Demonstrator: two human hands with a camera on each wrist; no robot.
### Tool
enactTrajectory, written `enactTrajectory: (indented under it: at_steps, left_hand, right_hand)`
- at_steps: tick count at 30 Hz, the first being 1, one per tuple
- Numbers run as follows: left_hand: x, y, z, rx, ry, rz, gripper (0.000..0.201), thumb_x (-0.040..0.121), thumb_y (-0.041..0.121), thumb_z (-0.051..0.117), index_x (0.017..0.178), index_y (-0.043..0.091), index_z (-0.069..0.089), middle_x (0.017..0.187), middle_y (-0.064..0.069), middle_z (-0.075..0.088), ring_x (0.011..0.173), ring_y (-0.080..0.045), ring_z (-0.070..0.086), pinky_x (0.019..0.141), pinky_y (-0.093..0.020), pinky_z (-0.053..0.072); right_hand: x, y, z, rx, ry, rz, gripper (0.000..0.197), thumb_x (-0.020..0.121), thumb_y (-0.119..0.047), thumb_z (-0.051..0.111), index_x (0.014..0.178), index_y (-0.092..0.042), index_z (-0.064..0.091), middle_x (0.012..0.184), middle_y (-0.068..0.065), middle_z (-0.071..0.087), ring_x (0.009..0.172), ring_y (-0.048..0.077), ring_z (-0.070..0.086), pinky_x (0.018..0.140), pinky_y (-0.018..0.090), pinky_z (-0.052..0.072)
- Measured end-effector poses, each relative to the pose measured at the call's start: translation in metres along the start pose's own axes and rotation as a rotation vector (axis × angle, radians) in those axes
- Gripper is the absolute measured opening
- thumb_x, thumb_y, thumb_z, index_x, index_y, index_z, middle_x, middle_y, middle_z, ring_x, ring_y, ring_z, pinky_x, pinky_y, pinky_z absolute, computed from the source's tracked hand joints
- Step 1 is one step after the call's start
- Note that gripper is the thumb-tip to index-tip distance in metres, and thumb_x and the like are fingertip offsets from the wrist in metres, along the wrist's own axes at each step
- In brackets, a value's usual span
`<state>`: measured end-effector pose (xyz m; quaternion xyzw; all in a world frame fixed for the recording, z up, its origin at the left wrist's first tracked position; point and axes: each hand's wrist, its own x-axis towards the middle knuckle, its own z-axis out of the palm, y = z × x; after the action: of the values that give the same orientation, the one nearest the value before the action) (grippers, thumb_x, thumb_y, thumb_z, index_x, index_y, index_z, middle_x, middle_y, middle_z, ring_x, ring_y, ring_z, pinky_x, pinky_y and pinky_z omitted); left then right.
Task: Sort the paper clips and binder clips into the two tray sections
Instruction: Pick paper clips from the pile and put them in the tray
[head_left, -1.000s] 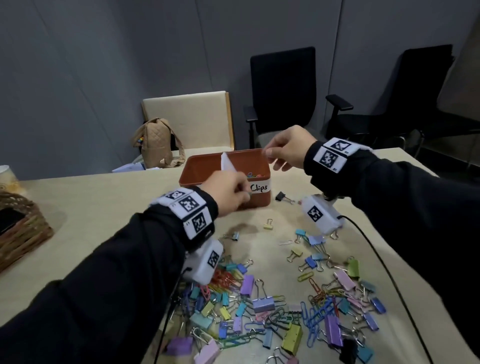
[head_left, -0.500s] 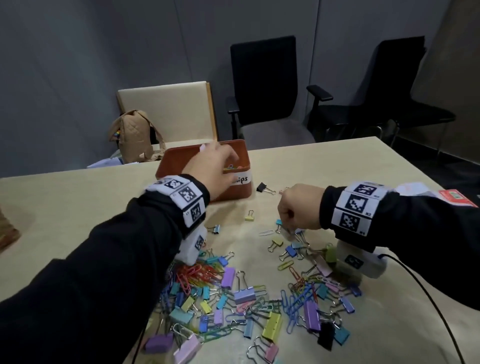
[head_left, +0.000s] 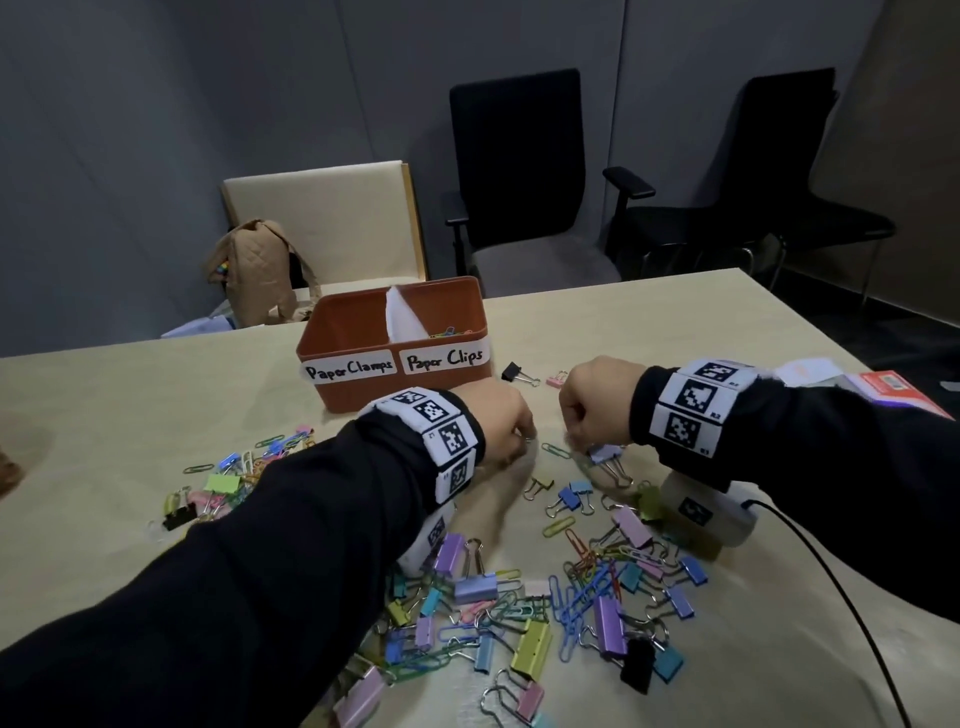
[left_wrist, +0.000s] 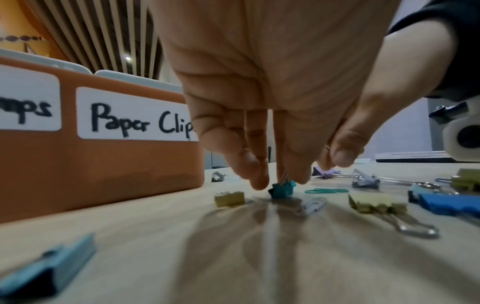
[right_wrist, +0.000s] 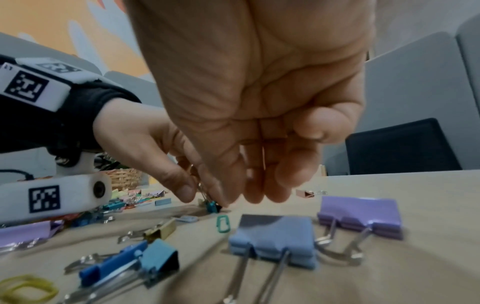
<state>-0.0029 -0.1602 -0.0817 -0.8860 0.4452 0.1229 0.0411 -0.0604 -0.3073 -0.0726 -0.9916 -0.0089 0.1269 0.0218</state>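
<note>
The orange tray has a white divider and labels "Paper Clamps" on the left and "Paper Clips" on the right. A few paper clips lie in the right section. My left hand pinches the wire handles of a small teal binder clip standing on the table before the tray. My right hand hovers with bunched, curled fingers just over a periwinkle binder clip. Whether it holds anything is hidden.
A big mixed pile of clips covers the near table, and a smaller scatter lies at the left. A black binder clip and a pink one sit right of the tray. A cable trails right. Chairs stand behind.
Both hands left the tray and dropped to the table in front of it. The right came first. The left now pinches the teal binder clip.
</note>
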Motion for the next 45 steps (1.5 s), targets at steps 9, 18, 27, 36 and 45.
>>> enactTrajectory:
  at_steps: [9, 18, 27, 36, 45]
  left_hand:
    - [-0.021, -0.004, -0.003, 0.006, -0.028, -0.069, 0.024, 0.080, 0.040, 0.071, 0.097, 0.023, 0.067, 0.094, 0.002, 0.064, 0.088, -0.018, 0.060, 0.074, -0.031, 0.053]
    - [-0.041, 0.045, 0.004, -0.072, -0.041, 0.121, 0.024, 0.079, 0.044, 0.071, 0.091, 0.024, 0.076, 0.083, 0.005, 0.071, 0.076, -0.016, 0.064, 0.069, -0.031, 0.056]
    - [-0.041, 0.064, 0.008, -0.115, -0.053, 0.191, 0.030, 0.084, 0.044, 0.067, 0.094, 0.017, 0.076, 0.088, -0.001, 0.072, 0.081, -0.018, 0.063, 0.071, -0.030, 0.053]
    - [-0.044, 0.071, 0.009, -0.057, -0.084, 0.218, 0.018, 0.089, 0.019, 0.061, 0.101, 0.011, 0.071, 0.100, -0.004, 0.069, 0.092, -0.021, 0.062, 0.069, -0.022, 0.041]
    - [-0.056, 0.052, 0.014, -0.172, -0.104, 0.125, 0.031, 0.078, 0.045, 0.073, 0.098, 0.021, 0.074, 0.093, 0.005, 0.073, 0.084, -0.012, 0.064, 0.079, -0.029, 0.054]
  right_hand:
    - [0.019, -0.025, 0.007, -0.197, -0.122, -0.009, 0.027, 0.083, -0.035, 0.070, 0.093, -0.010, 0.069, 0.082, 0.004, 0.062, 0.077, 0.022, 0.060, 0.069, 0.029, 0.051]
    - [0.021, -0.029, 0.005, -0.205, -0.250, -0.034, 0.025, 0.083, -0.022, 0.065, 0.064, -0.011, 0.055, 0.062, 0.003, 0.051, 0.067, 0.024, 0.051, 0.072, 0.033, 0.051]
    - [-0.013, 0.006, -0.007, 0.217, 0.076, 0.011, 0.027, 0.085, -0.014, 0.048, 0.059, -0.013, 0.041, 0.061, 0.002, 0.046, 0.065, 0.021, 0.044, 0.061, 0.031, 0.040]
    - [-0.048, 0.011, 0.007, 0.455, 0.035, 0.050, 0.030, 0.082, -0.008, 0.051, 0.053, -0.014, 0.046, 0.054, 0.008, 0.055, 0.042, 0.021, 0.051, 0.050, 0.032, 0.046]
    - [-0.054, 0.008, 0.014, 0.405, -0.032, 0.013, 0.027, 0.094, -0.013, 0.043, 0.068, -0.012, 0.047, 0.060, 0.008, 0.063, 0.040, 0.018, 0.052, 0.051, 0.032, 0.048]
